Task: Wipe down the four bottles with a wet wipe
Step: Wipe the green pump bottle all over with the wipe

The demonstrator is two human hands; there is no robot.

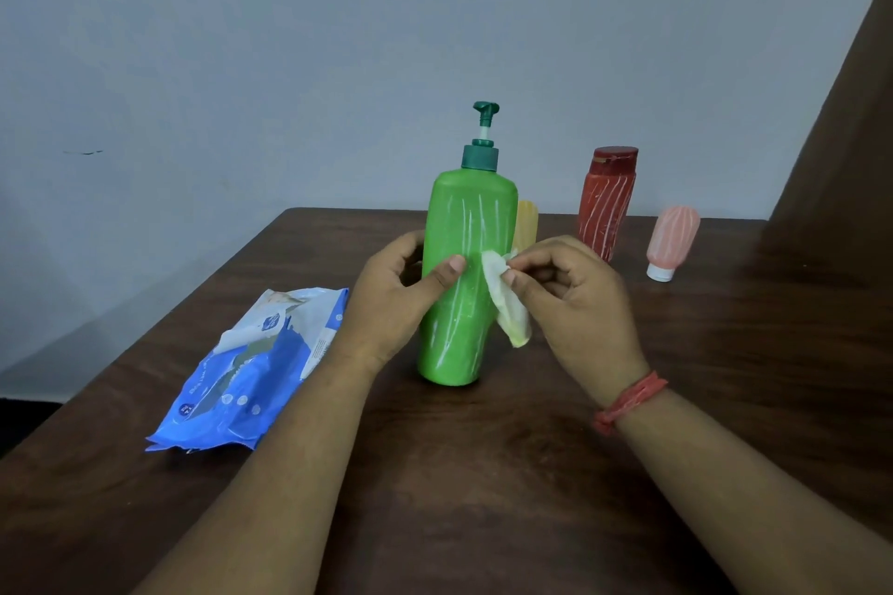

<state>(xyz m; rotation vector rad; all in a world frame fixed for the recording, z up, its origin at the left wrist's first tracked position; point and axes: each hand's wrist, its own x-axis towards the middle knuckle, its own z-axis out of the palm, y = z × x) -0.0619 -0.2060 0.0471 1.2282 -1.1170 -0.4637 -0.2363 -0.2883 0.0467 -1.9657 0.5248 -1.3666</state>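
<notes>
Left hand (396, 300) wrapped round the tall green plastic pump bottle (464, 275), thumb across its front, holding it upright at table centre. Right hand (570, 300), at 3 o'clock of the bottle, pinching a crumpled white wet wipe (505, 300) against the bottle's side (white streaks down the green plastic). Red thread band (628, 401) on the right wrist. At 1 o'clock, yellow bottle (526, 222) half hidden behind; farther toward 2 o'clock, dark red streaked bottle (606, 208), then small pink tube on its white cap (671, 237). At 8 o'clock, blue wipe packet (251, 372), flap open, on the dark brown wooden table (483, 473).
</notes>
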